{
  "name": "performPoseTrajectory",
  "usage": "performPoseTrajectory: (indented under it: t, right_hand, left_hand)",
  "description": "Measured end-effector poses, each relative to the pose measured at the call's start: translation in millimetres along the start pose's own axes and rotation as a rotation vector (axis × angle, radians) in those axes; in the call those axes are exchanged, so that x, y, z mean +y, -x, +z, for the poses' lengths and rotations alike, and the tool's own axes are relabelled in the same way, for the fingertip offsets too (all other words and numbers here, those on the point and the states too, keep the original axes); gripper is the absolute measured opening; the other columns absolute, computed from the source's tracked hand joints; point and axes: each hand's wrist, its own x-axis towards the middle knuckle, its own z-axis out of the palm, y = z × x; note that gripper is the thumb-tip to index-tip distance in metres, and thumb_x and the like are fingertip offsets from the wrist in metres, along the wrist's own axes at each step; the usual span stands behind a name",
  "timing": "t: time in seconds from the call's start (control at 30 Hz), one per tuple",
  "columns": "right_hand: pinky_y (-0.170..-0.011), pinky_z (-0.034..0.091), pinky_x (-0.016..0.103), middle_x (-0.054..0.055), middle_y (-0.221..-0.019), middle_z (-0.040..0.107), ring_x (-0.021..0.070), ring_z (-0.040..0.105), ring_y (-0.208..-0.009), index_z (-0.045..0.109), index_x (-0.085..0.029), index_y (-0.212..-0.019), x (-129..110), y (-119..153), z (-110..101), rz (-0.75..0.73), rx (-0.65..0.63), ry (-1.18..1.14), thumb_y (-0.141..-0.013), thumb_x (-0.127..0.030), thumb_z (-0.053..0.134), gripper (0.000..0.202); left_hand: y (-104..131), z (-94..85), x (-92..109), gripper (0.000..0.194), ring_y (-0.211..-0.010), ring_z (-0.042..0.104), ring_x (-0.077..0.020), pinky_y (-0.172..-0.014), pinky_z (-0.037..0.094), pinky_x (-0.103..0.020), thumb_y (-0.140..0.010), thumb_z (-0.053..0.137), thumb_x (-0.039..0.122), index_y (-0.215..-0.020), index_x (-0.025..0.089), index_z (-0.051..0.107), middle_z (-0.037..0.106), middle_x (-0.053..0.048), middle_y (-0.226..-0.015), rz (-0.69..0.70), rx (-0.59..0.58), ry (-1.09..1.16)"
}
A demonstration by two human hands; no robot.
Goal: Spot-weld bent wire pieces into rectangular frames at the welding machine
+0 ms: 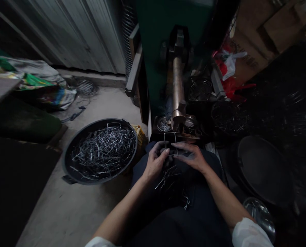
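Note:
My left hand (155,161) pinches the left side of a thin bent wire frame (164,139), its thumb on the lower part. On the frame's right side my right hand (191,155) grips it between thumb and fingers. The frame stands upright just in front of the copper-coloured arm (178,92) of a green machine (153,44). Loose wire pieces (168,176) lie in my lap on the dark cloth below my hands. A black basin (67,164) at the left holds a heap of bent wires (104,151).
A small dish of metal bits (164,124) sits by the machine's base. On the right are a dark round basin (265,168), a shiny metal bowl (261,216) and red plastic bags (230,85). A yellow crate (138,133) stands behind the left basin.

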Motion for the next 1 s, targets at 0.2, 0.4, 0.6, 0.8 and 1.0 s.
performPoseTrajectory:
  t: [0.2, 0.4, 0.6, 0.8, 1.0]
  right_hand:
    - [-0.104, 0.051, 0.041, 0.005, -0.125, 0.070, 0.0244, 0.065, -0.116, 0.069, -0.029, -0.129, 0.0, -6.3, -3.4, 0.029, -0.031, -0.006, -0.088, -0.037, 0.078, 0.043]
    - [-0.105, 0.051, 0.041, 0.005, -0.125, 0.070, 0.0242, 0.065, -0.117, 0.069, -0.030, -0.129, 1.0, -12.3, -3.9, 0.010, -0.029, -0.028, -0.087, -0.034, 0.079, 0.043]
    - [-0.104, 0.051, 0.041, 0.006, -0.125, 0.069, 0.0242, 0.066, -0.116, 0.069, -0.030, -0.128, 3.2, -14.2, -3.1, 0.020, -0.040, -0.054, -0.087, -0.035, 0.078, 0.042]
    - [-0.088, 0.054, 0.033, 0.004, -0.098, 0.073, 0.0211, 0.068, -0.091, 0.070, -0.022, -0.111, 11.0, -30.4, -8.6, 0.056, 0.158, 0.011, -0.079, -0.041, 0.084, 0.039]
    - [-0.071, 0.050, 0.029, 0.002, -0.078, 0.068, 0.0177, 0.062, -0.074, 0.070, -0.017, -0.082, 17.0, -54.9, -16.4, 0.140, 0.242, -0.026, -0.087, -0.046, 0.070, 0.029]
  left_hand:
    - [-1.1, 5.2, 7.6, 0.044, -0.047, 0.049, -0.0076, -0.048, 0.039, -0.019, -0.082, 0.075, 0.043, -0.115, 0.019, 0.058, 0.061, 0.003, -0.067, 0.023, 0.029, -0.017]
    - [-7.3, 2.9, 4.9, 0.046, -0.042, 0.044, -0.0073, -0.043, 0.034, -0.018, -0.082, 0.074, 0.046, -0.115, 0.019, 0.058, 0.056, 0.006, -0.059, 0.047, 0.011, -0.002]
    - [-9.1, 2.6, 10.7, 0.043, -0.047, 0.050, -0.0081, -0.048, 0.040, -0.020, -0.080, 0.076, 0.042, -0.113, 0.018, 0.063, 0.064, 0.002, -0.069, 0.058, 0.043, -0.094]
    - [-39.1, 2.7, 24.6, 0.043, -0.056, 0.056, -0.0095, -0.052, 0.043, -0.019, -0.077, 0.078, 0.042, -0.108, 0.016, 0.066, 0.064, 0.001, -0.069, 0.151, 0.066, -0.180]
    - [-72.5, 2.2, 39.2, 0.048, -0.039, 0.044, -0.0081, -0.038, 0.032, -0.018, -0.075, 0.077, 0.045, -0.109, 0.015, 0.061, 0.059, 0.004, -0.056, 0.152, 0.081, -0.188]
